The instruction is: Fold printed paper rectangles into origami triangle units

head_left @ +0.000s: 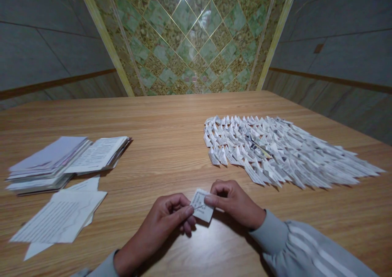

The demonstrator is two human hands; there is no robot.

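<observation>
A small folded piece of printed paper [202, 216], roughly square, is held just above the table near its front. My left hand [167, 216] pinches its left corner between thumb and fingers. At the upper right edge, my right hand [235, 201] grips the same paper, thumb on top. A dark crease or slit runs across the middle of the paper between the two thumbs. Beyond my right hand, many small folded paper boats [275, 146] stand packed in rows, made from similar printed sheets.
On the left of the wooden table [159, 122] lie a thick stack of papers [45, 158], a smaller printed pile [98, 154] leaning against it, and loose printed sheets [64, 216] nearer me. A tiled wall [190, 36] rises past the far edge.
</observation>
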